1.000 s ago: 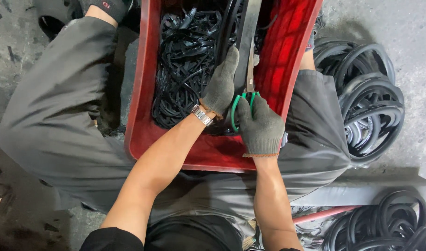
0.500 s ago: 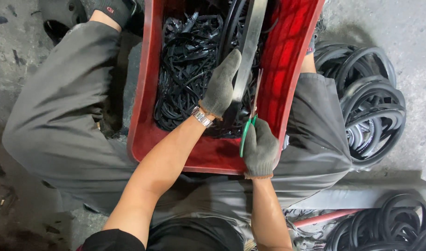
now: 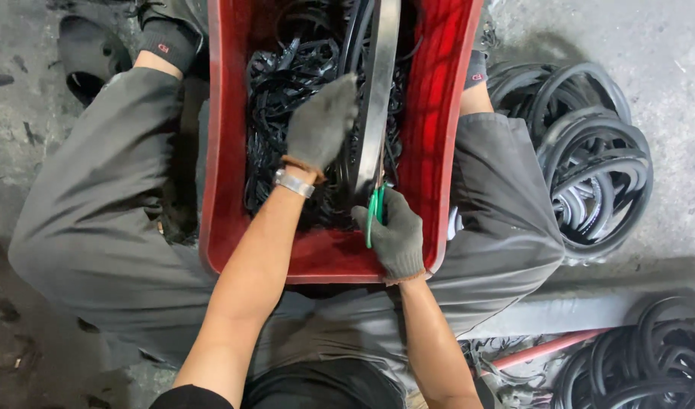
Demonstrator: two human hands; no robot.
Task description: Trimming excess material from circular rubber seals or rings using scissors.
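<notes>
One long grey rubber strip (image 3: pixel 379 98) is standing up out of the red plastic crate (image 3: pixel 225 151), running from the far edge of the view down toward the near end of the crate. The left hand (image 3: pixel 321 125), gloved in grey, is lying flat against the strip's left side with its fingers curled lightly over it. The right hand (image 3: pixel 397 235), gloved too, is closing around green-handled scissors (image 3: pixel 375 208) just at the strip's lower end, where the blades are meeting the rubber. A metal wristwatch (image 3: pixel 293 182) is sitting on the left wrist. Inside the crate, a tangle of black rubber scraps (image 3: pixel 283 91) is filling the far and middle part, crowding the strip on both sides, while the near floor of the crate is showing bare red. The crate is resting between the person's grey-trousered knees. On the concrete floor (image 3: pixel 666 60) to the right, stacked black rubber rings (image 3: pixel 590 159) are lying, with more rings (image 3: pixel 651 356) and a red rod (image 3: pixel 544 350) nearer.
</notes>
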